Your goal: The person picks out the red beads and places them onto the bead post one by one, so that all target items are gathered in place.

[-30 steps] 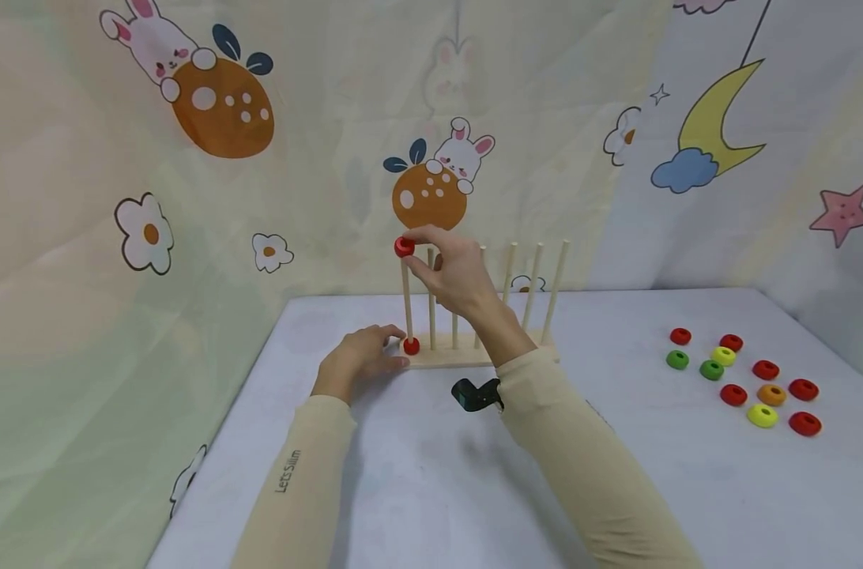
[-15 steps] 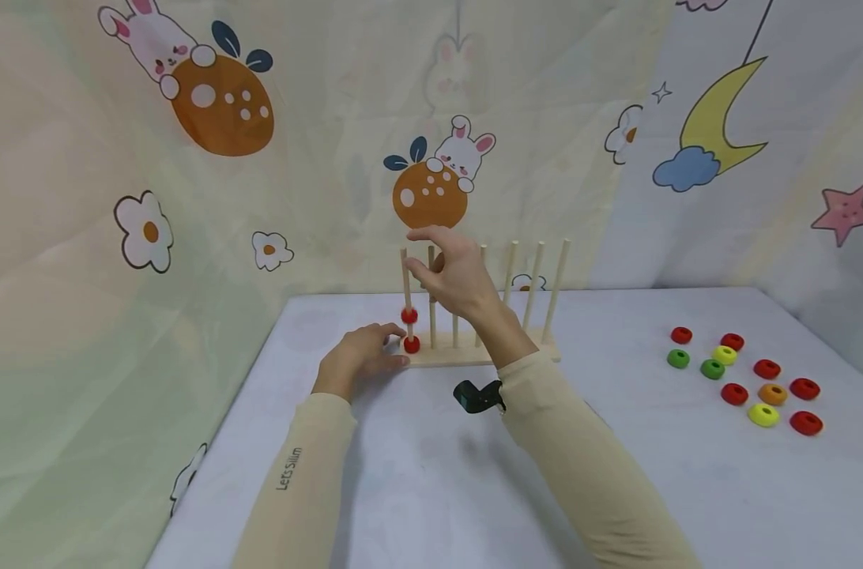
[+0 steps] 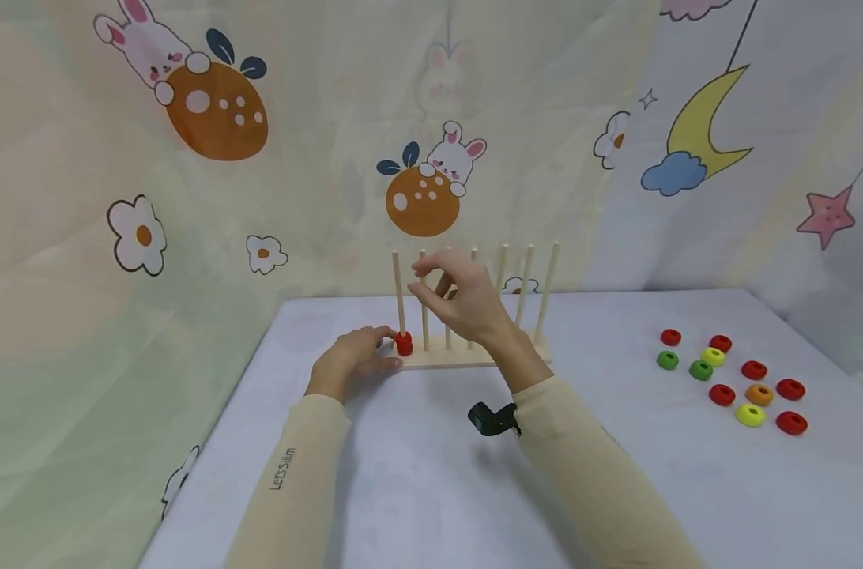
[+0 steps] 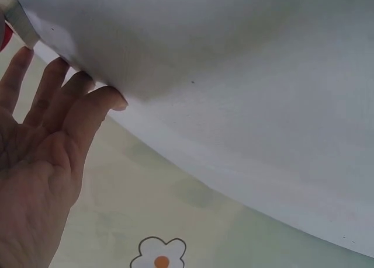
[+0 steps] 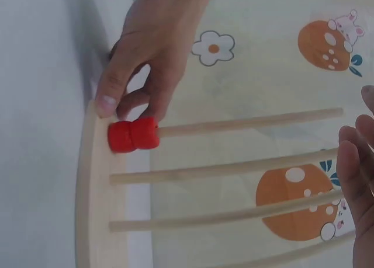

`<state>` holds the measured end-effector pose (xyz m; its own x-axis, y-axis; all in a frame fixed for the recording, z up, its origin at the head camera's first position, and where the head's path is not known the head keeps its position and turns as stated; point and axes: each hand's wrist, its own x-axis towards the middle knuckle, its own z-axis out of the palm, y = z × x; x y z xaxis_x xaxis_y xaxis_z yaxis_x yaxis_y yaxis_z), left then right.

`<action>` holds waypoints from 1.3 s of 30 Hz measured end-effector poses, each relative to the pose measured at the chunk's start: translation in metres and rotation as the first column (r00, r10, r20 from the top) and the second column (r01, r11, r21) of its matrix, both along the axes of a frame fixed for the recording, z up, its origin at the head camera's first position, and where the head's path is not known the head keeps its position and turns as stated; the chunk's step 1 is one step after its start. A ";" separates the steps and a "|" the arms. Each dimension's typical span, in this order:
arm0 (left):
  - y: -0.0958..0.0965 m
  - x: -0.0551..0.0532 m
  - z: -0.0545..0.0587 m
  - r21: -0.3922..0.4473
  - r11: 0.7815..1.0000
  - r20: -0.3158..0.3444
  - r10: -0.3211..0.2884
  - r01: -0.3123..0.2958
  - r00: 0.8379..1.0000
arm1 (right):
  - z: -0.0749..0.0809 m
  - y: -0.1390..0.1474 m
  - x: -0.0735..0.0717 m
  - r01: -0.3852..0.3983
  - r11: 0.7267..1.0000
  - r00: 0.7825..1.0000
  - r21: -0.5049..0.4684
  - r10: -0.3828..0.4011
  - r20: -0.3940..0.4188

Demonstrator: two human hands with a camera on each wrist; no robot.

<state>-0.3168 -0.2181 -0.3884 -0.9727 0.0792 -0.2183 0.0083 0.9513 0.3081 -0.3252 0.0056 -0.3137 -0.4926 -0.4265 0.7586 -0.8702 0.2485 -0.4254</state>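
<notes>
A wooden peg rack point(image 3: 446, 359) with a row of upright pegs stands on the table. Two red beads point(image 3: 404, 344) are stacked at the foot of its leftmost peg, touching each other in the right wrist view. My left hand point(image 3: 349, 359) holds the rack's left end, thumb at the front edge and fingers behind. Only part of that grip shows in the left wrist view, where fingertips meet the base's corner. Around the upper pegs, my right hand point(image 3: 467, 296) hovers with thumb and forefinger apart and nothing between them. It hides parts of the middle pegs.
Loose beads lie on the right of the white table point(image 3: 417, 474): several red ones point(image 3: 754, 369), two green point(image 3: 668, 360), two yellow point(image 3: 750, 415) and an orange one point(image 3: 759, 394). A printed cloth point(image 3: 318, 158) hangs behind and to the left.
My right hand let a red bead go at the leftmost peg's top. It slid down onto the lower red bead. The right hand then moved slightly down and right; the left stayed.
</notes>
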 end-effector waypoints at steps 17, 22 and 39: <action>0.001 -0.002 -0.002 0.006 0.999 0.002 -0.036 0.036 0.999 | -0.021 0.064 0.005 -0.011 0.993 1.000 0.116 0.010 0.012; 0.000 0.000 0.000 0.011 0.999 -0.004 -0.053 0.053 0.999 | -0.025 0.078 0.004 0.009 0.994 1.000 0.105 -0.009 0.002; -0.001 0.000 -0.001 0.008 0.997 -0.005 -0.073 0.073 0.997 | -0.044 0.132 0.006 0.096 0.983 0.994 0.155 -0.101 0.029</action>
<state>-0.3170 -0.2192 -0.3889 -0.9651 0.1523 -0.2132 0.0794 0.9454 0.3160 -0.3191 0.1378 -0.3580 -0.5638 -0.4842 0.6691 -0.8230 0.3967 -0.4065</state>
